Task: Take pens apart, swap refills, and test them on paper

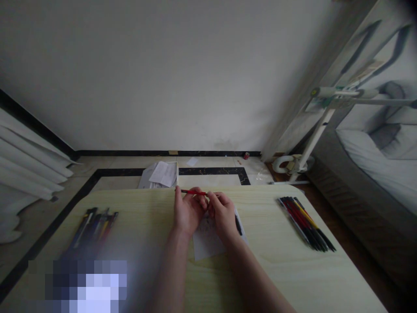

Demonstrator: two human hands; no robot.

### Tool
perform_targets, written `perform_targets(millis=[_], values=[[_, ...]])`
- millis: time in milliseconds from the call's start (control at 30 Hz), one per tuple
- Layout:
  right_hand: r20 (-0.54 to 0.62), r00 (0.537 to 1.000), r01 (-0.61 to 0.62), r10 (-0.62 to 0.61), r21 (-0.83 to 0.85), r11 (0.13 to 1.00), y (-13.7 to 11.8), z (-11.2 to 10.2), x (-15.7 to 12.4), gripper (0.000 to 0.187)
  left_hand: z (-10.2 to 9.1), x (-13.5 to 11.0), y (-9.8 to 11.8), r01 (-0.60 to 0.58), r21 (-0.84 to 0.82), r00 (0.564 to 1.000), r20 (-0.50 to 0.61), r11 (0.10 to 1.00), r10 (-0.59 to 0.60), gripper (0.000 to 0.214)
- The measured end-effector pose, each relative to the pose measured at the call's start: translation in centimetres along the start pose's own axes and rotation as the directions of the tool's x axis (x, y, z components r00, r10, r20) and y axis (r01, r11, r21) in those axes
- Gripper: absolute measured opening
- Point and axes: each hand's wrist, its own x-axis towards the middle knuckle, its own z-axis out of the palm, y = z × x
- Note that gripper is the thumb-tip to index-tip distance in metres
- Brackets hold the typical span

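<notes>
Above the far middle of the table, both hands hold a thin red pen (195, 192) level, crosswise. My left hand (188, 212) is closed on it, thumb up near the pen's dark left end. The fingertips of my right hand (222, 213) pinch its other end, which they partly hide. Beneath the hands lies a sheet of white paper (206, 243) with faint marks. A black pen (238, 225) rests on the paper, beside my right hand and partly behind it.
Several pens (304, 224) lie side by side on the table's right. Another group of pens (94, 226) is at the left, partly blurred. Papers (164, 173) sit beyond the far edge of the table (267, 261). A white-framed machine (321, 126) stands at the right.
</notes>
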Motion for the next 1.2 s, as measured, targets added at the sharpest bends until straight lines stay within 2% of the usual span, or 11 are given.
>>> perform_targets(millis=[167,433,833,1200], values=[[-0.022,1.000,0.011,-0.011,-0.015,1.000,-0.4,0.3,-0.2,0.020,-0.1,0.3,-0.2,-0.025,0.035,0.999,-0.032,0.999,0.027,0.042],[-0.027,0.999,-0.026,0.026,-0.007,1.000,0.5,0.0,0.0,0.021,-0.7,1.0,-0.9,-0.045,0.068,0.996,-0.077,0.997,0.050,0.023],[-0.012,1.000,0.020,-0.021,-0.057,0.998,0.3,0.0,-0.1,0.023,-0.2,0.8,-1.0,-0.050,0.107,0.996,-0.069,0.993,0.058,0.021],[-0.004,1.000,0.013,-0.013,-0.013,1.000,0.3,0.1,0.0,0.021,-0.1,0.7,-0.9,-0.047,0.106,0.996,-0.075,0.993,0.056,0.019]])
